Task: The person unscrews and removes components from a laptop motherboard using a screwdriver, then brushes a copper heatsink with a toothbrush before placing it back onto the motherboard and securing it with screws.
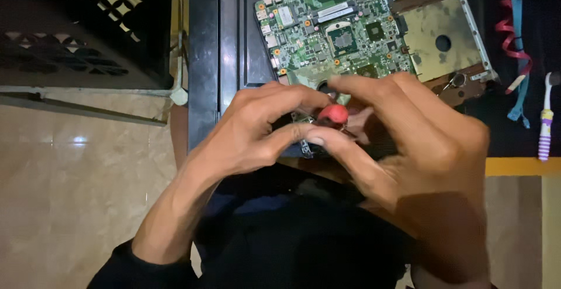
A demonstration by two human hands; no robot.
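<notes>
Beige marble-look floor (70, 166) fills the left of my view, with a dark latticed crate (87, 26) standing above it at the far left. Just right of the crate, a dark table (204, 61) carries the work.

My left hand (257, 128) comes in from the lower left, sleeve dark at the forearm. Its fingers are curled inward, thumb and forefinger pinched at the red-capped screwdriver (333, 113), whose rounded handle end shows between both hands. The shaft below is hidden, so I cannot tell where the tip sits.

Behind the hands lies a green circuit board (333, 29), face up, tilted slightly against the table edge, with a square processor chip (343, 39) near its middle. The board rests in a metal chassis frame (444, 37) that has a round hole in its tan plate.

My right hand (421, 149) arches over the screwdriver from the right, fingers bent, fingertips meeting the left hand's at the red cap. Both grips are clenched on that tool, directly in front of the board's near edge.

At the far right, a red and blue ribbon (514, 43) hangs over the dark surface, and a striped toothbrush (545, 131) lies upright beside it, well apart from the hands.
</notes>
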